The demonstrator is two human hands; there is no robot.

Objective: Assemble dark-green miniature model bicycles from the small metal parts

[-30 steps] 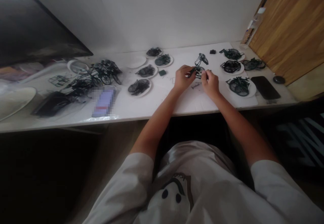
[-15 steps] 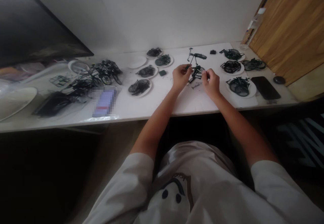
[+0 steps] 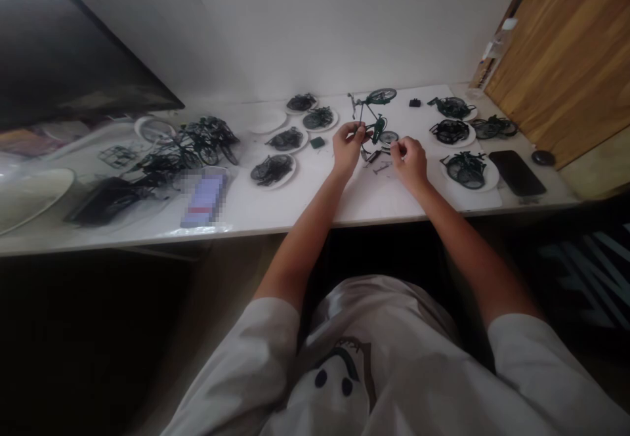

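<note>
In front of me a small dark green model bicycle (image 3: 377,129) is tilted up off the table, one wheel pointing toward the wall. My left hand (image 3: 347,152) is closed in a pinch on its frame. To the right of it, my right hand (image 3: 411,161) has thumb and fingers pressed together on a small dark piece too small to make out. A loose-looking wheel (image 3: 390,137) shows between the two hands; whether it is attached, I cannot tell. Small thin grey parts (image 3: 380,167) lie on the white surface just below the hands.
Plates with dark bicycle parts stand left (image 3: 273,171) and right (image 3: 470,171). Several assembled model bicycles (image 3: 209,139) crowd the left side, near a phone (image 3: 203,199). A black phone (image 3: 516,173) lies right, with a bottle (image 3: 497,48) against the wooden panel.
The model bicycle has turned in my left hand, its upper wheel rising toward the wall and its handlebar end shifting left. My right hand stays nearly where it was.
</note>
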